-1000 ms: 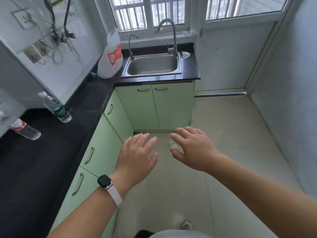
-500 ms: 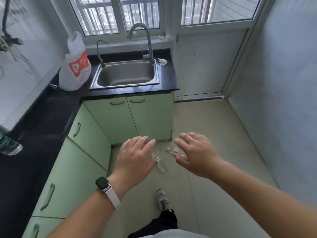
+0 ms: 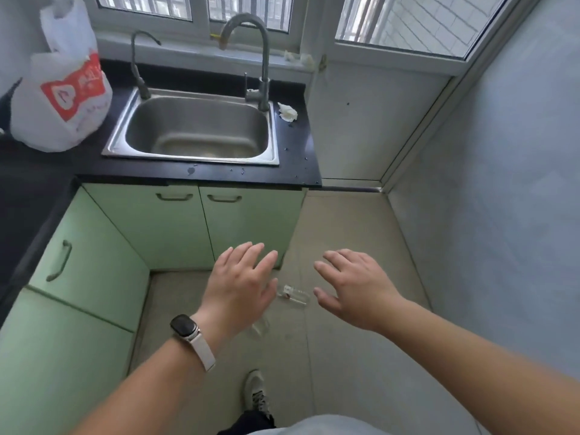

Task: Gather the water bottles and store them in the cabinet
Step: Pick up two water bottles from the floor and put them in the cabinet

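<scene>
Head view: left hand [image 3: 240,287], right hand [image 3: 354,285] spread above a likely bottle [image 3: 293,294].

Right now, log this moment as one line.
left hand: open, empty | right hand: open, empty | water bottle: lying on floor, not held | cabinet: doors closed

The cabinet doors [image 3: 175,227] are pale green, the countertop [image 3: 295,152] black, the sink [image 3: 194,120] dull silver, the plastic bag [image 3: 62,98] white with a red printed patch, the floor [image 3: 345,233] beige, the wall [image 3: 502,189] pale grey, the bottle [image 3: 293,294] clear with a red-and-white label, the watch [image 3: 184,328] black on a cream strap
</scene>
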The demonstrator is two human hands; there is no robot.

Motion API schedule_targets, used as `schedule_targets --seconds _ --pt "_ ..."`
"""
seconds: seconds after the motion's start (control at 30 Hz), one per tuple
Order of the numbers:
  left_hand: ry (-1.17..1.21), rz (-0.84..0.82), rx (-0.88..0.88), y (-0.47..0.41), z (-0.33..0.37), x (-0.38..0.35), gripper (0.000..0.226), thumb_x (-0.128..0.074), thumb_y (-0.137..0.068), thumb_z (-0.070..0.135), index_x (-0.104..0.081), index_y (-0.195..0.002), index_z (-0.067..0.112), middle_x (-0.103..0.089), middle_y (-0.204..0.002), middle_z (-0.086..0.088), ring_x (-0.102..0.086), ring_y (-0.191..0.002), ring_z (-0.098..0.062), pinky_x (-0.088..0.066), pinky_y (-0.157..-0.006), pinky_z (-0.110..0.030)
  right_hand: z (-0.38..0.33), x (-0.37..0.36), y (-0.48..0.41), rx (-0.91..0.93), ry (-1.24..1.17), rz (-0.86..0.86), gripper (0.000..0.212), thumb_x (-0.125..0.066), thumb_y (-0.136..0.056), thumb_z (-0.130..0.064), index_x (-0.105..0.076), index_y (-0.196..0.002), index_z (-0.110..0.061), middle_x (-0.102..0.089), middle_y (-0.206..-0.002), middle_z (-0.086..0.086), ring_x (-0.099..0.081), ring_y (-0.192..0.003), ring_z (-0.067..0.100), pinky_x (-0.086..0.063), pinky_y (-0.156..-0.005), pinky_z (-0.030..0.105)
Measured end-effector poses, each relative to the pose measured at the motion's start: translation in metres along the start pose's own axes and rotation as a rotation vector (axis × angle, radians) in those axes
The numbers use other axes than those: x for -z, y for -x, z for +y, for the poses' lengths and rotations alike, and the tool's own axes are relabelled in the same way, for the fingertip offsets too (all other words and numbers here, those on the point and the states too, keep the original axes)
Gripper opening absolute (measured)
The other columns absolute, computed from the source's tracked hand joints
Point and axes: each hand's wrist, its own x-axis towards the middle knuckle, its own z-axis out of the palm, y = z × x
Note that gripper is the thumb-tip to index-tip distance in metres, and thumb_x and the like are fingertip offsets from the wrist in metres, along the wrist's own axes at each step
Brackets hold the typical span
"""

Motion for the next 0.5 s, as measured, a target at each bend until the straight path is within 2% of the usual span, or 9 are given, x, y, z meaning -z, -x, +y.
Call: schedule_targets --seconds 0.27,0.5 --pt "0.034 -0.039 0.021 -0.034 -0.021 -0.031 0.051 -0.047 -0.086 0.041 -0.07 -0.121 0.014 -0.068 -0.122 -0.014 -0.063 -0.116 -0.037 -0.048 -0.098 -0.052 0.022 -0.022 -0.033 0.004 0.011 -0.066 0.053 -0.044 -0.085 -0.055 -0.068 -0.114 -0.016 -0.067 -0.116 0.01 -0.063 -0.103 0.032 -0.052 -0.083 0.04" --pt "0.043 -0.061 0.121 -0.039 -0.015 -0.055 0.048 -0.049 -0.085 0.04 -0.071 -0.119 0.014 -0.069 -0.12 -0.014 -0.064 -0.113 -0.036 -0.049 -0.097 -0.05 0.046 -0.045 -0.064 0.111 -0.008 -0.118 0.053 -0.043 -0.085 -0.053 -0.069 -0.114 -0.016 -0.067 -0.116 0.01 -0.064 -0.102 0.032 -0.053 -0.082 0.04"
